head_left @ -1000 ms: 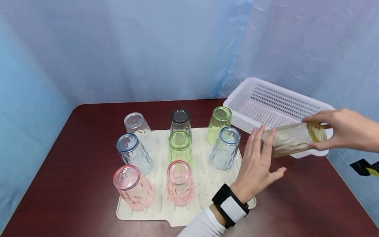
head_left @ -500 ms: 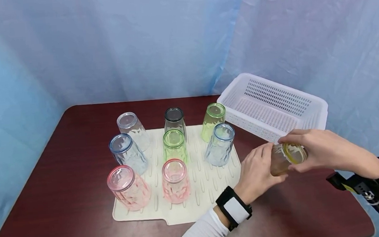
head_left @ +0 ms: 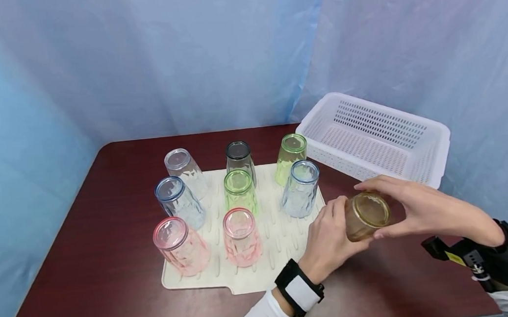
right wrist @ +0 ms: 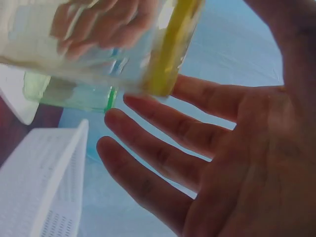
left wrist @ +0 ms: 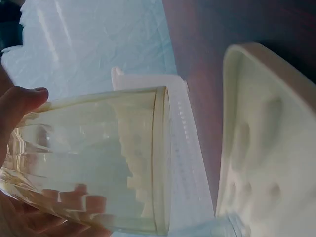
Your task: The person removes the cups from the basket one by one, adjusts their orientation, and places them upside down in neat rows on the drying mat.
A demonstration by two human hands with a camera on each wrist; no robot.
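Amber cup (head_left: 366, 215) sits between both hands, above the table (head_left: 111, 266), just off the mat's (head_left: 282, 240) 3 o'clock edge. Cup is tilted, its closed base toward the head camera. Left hand (head_left: 330, 239) is at the cup's 8 o'clock, fingers curled round the wall and gripping it; the left wrist view shows the thumb and fingers (left wrist: 74, 200) through the glass. Right hand (head_left: 410, 206) is at 3 o'clock, index arched over the top, thumb under. In the right wrist view its fingers (right wrist: 163, 163) look straight and spread, so it probably only touches the cup; grip is hard to judge.

White basket (head_left: 381, 137) lies at 12 to 1 o'clock of the cup, apart from it. Eight cups stand upside down on the mat; the blue cup (head_left: 301, 188) at 10 o'clock is nearest the left hand, with a green cup (head_left: 290, 158) behind it.
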